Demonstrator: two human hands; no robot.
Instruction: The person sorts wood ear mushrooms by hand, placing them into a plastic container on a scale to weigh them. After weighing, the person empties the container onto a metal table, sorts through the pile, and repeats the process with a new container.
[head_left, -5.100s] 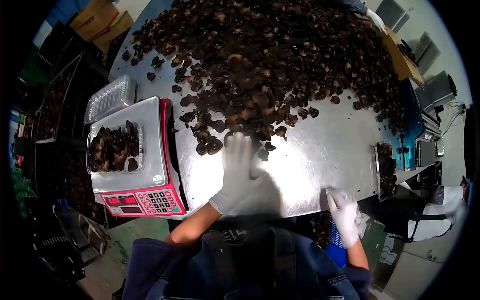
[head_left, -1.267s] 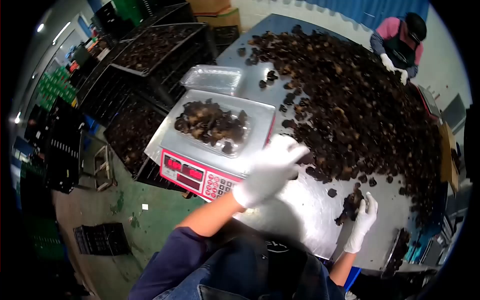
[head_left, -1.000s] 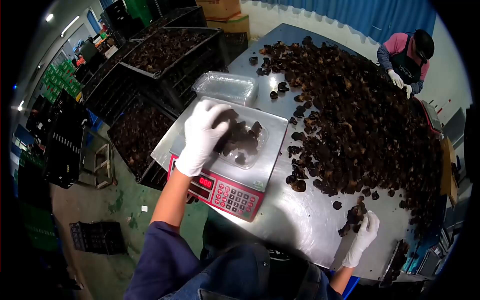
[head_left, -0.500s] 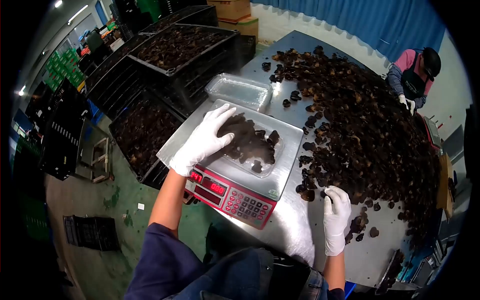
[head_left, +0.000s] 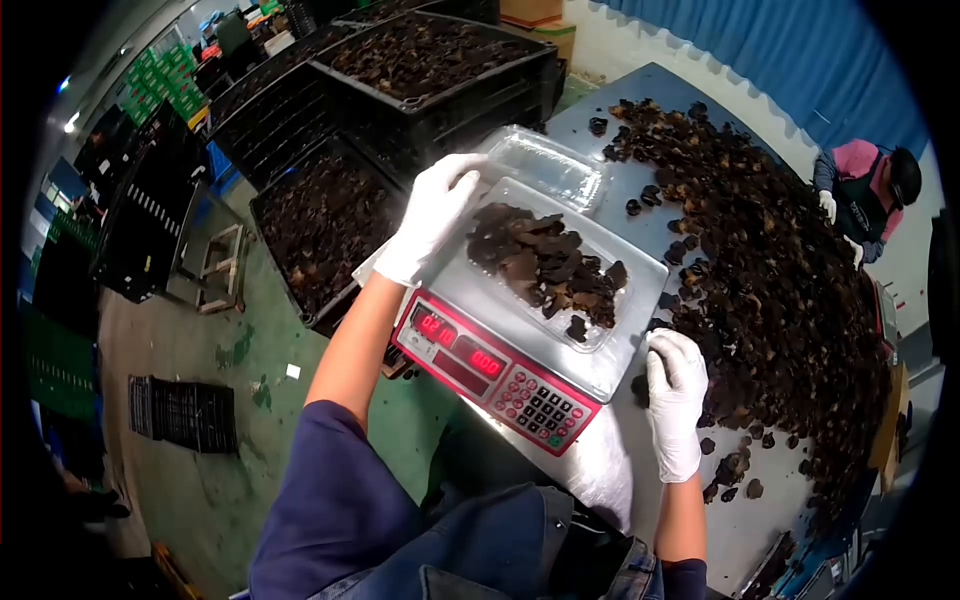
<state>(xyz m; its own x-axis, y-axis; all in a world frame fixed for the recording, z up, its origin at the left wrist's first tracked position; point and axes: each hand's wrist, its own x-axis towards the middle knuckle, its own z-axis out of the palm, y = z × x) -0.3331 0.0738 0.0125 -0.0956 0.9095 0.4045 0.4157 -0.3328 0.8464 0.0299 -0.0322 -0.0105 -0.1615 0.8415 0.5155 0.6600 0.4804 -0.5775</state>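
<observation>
My gloved left hand [head_left: 432, 218] is over the scale's left side, fingers stretched towards the empty clear tray [head_left: 548, 170] and nothing visible in it. A second clear tray [head_left: 612, 322] holds dark, wrinkled, fungus-like pieces [head_left: 540, 262] on the metal plate of the red scale [head_left: 535, 405]. Red digits glow on the display. Beside the plate's right edge is my gloved right hand [head_left: 677, 390], its fingers curled together; whatever they may hold is hidden.
A large heap of dark pieces [head_left: 775, 290] covers much of the metal table [head_left: 625, 100]. Another person [head_left: 865, 195] stands at its far right side. Black crates [head_left: 430, 105] filled with similar pieces are stacked at the left. A black crate stack [head_left: 182, 413] stands on the floor.
My left hand has lifted off the pieces in the tray and moved to its left. My right hand is now closer to the scale. The display digits have changed, and the view has shifted.
</observation>
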